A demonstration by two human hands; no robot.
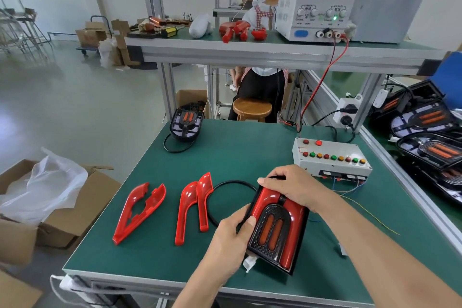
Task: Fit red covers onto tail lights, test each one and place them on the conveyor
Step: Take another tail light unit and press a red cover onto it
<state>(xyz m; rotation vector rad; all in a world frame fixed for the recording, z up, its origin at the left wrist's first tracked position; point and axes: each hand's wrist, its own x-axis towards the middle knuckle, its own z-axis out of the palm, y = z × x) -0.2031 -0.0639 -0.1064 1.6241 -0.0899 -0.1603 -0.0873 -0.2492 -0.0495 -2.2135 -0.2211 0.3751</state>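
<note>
1. The tail light (273,229) lay on the green table (155,207), near its front edge, with red covers already seated along its two long sides.
2. Its long axis ran from the person's near side away toward the white test box (331,157), leaning slightly left at the far end.
3. The left hand (233,237) gripped the lamp's left edge, its thumb laid over the cover and its fingers curled under the rim.
4. The right hand (290,186) was clenched over the far end, its fingers wrapped round the top where the black cable (225,184) left the housing.
5. So the lamp sat between the two grips, the right hand being nearer the test box, which stood just beyond and to the right.
6. Judged from this, the fitting looked close to done, and testing would call for carrying the lamp's lead toward that box.
7. Four loose red covers (140,210) lay to the left on the table, well apart from the hands.
8. Another uncovered lamp (186,125) rested at the table's far edge.
</note>
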